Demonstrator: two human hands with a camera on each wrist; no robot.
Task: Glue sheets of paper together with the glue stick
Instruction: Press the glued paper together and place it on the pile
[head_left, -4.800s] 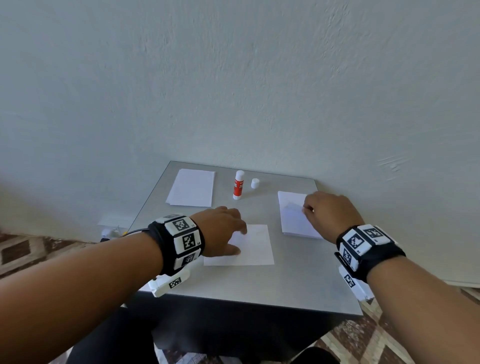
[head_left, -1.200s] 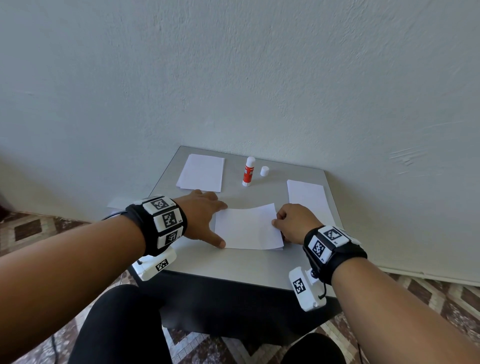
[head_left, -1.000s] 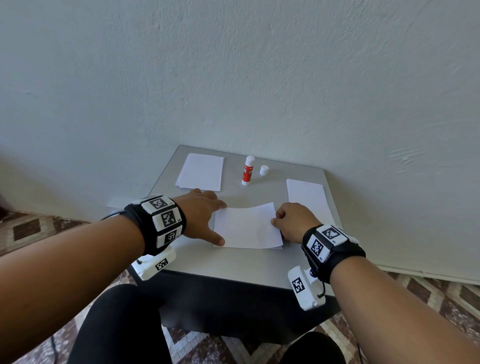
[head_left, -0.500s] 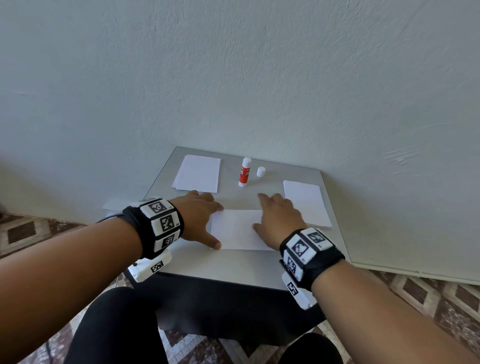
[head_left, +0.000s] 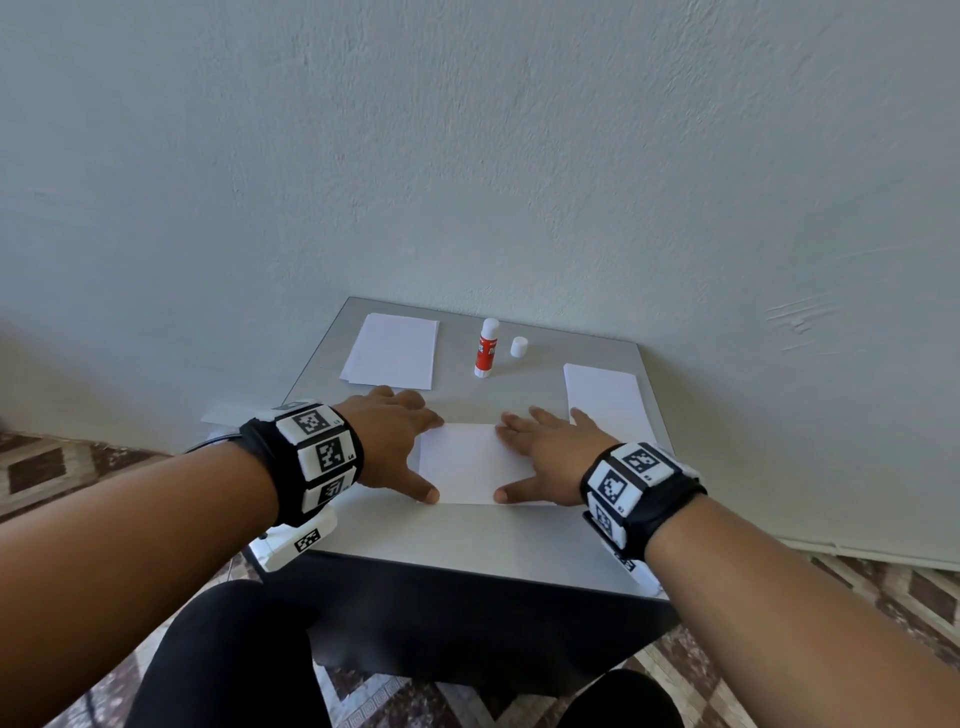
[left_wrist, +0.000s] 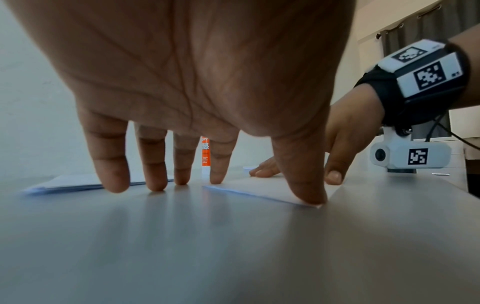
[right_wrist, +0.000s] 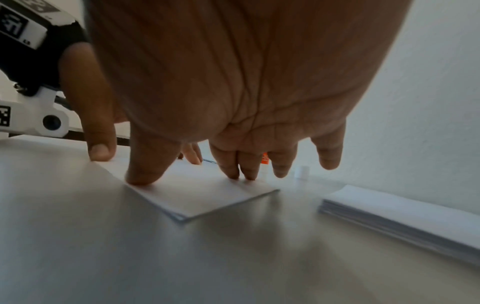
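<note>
Two white sheets lie stacked (head_left: 462, 462) (right_wrist: 202, 197) in the middle of the grey table (head_left: 467, 535). My left hand (head_left: 395, 441) (left_wrist: 207, 181) lies flat at the stack's left edge, its thumb pressing the near left corner. My right hand (head_left: 540, 457) (right_wrist: 207, 174) lies flat on the stack's right half, fingers straight. The red and white glue stick (head_left: 487, 347) (left_wrist: 205, 156) stands uncapped at the back. Its white cap (head_left: 518, 347) (right_wrist: 302, 171) stands just right of it.
A paper pile (head_left: 392, 351) (left_wrist: 78, 183) lies at the back left. A thicker paper pile (head_left: 605, 400) (right_wrist: 402, 218) lies along the right edge. The wall (head_left: 467, 156) rises right behind the table. My knees show below the front edge.
My right hand brought a sheet from the right pile onto the middle sheet, let go of its edge and now lies flat on it. The left hand stayed in place.
</note>
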